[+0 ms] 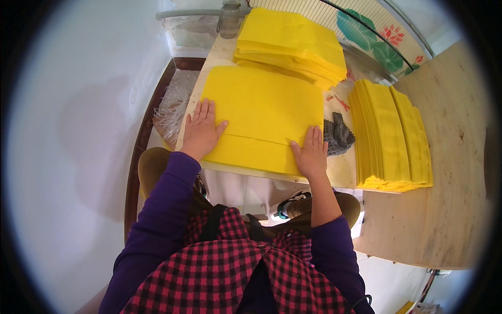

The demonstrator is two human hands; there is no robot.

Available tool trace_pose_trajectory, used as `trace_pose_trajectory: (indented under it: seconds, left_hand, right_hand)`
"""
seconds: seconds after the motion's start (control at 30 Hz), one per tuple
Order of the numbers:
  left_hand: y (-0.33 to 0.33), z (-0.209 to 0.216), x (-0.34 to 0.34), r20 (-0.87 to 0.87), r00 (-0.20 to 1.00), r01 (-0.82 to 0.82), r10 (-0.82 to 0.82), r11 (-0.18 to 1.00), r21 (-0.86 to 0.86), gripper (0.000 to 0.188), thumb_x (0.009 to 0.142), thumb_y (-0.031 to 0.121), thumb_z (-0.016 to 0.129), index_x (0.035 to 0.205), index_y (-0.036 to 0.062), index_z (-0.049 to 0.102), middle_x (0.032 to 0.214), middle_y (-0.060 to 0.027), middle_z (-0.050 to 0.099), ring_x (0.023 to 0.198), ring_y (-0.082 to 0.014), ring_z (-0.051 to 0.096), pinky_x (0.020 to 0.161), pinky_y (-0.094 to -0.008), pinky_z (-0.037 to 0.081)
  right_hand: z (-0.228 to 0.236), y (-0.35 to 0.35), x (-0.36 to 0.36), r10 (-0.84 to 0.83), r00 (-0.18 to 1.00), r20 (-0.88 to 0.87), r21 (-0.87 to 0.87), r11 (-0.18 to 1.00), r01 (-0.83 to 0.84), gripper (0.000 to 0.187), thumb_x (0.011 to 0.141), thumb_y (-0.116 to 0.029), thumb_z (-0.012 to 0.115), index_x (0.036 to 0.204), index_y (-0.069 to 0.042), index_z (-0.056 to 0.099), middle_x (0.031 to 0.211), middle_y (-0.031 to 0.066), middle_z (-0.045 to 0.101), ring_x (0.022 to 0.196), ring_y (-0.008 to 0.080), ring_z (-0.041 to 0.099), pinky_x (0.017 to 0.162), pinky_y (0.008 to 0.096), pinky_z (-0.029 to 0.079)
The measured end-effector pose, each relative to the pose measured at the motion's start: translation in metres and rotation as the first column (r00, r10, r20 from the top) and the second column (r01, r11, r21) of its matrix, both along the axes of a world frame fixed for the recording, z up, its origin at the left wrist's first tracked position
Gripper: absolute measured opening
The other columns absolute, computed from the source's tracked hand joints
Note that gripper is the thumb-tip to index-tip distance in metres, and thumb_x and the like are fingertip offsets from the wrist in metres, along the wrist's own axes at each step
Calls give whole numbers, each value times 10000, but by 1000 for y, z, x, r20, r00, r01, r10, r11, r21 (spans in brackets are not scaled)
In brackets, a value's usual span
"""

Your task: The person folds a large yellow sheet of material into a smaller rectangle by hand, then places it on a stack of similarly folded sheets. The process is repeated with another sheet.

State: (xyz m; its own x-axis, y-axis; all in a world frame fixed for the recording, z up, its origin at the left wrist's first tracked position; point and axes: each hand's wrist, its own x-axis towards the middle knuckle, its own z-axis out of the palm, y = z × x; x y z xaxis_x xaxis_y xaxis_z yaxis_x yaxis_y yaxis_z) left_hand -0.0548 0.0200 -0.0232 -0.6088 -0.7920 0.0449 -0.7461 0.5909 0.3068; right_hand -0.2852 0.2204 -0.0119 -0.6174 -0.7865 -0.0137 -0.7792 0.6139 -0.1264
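Observation:
A yellow fabric sheet [264, 107] lies flat on the wooden table in front of me, with a crease or folded edge running across its near part. My left hand [203, 131] rests flat on its left edge, fingers stretched out and pointing away from me. On the right edge lies my right hand [312, 153], palm down, its fingers straight and the thumb apart. Neither hand grips anything. Just right of my right hand is a crumpled dark grey knitted cloth [338, 135], partly tucked beside the sheet.
Behind the sheet sits a thick stack of yellow sheets [290, 44]. More folded yellow stacks [387, 138] stand at the right, by a wooden board [444, 172]. A clear jar [229, 20] is at the far left corner. Small red scraps [341, 100] lie near the cloth.

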Motion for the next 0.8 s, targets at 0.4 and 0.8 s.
trace_pose_trajectory:
  seconds: [0.4,0.8]
  left_hand:
    - [75,18,-66,-50,911,405,-410,910,-89,616,969,408,432,1444,26,340,1535,-149,280,1447,-250,201,1158,-505,132]
    - [21,2,5,5,991,135,-135,990,-36,669,972,454,385,1476,29,276,1551,-129,259,1456,-236,181,1166,-488,102]
  right_hand:
    - [0,3,1,-33,999,-13,-9,999,33,852,925,-582,409,1488,18,191,1567,198,158,1467,284,119,1160,508,115]
    - [-6,5,-1,-28,1000,-10,-41,999,27,857,926,-594,404,1490,14,190,1565,197,162,1465,285,124,1158,513,115]
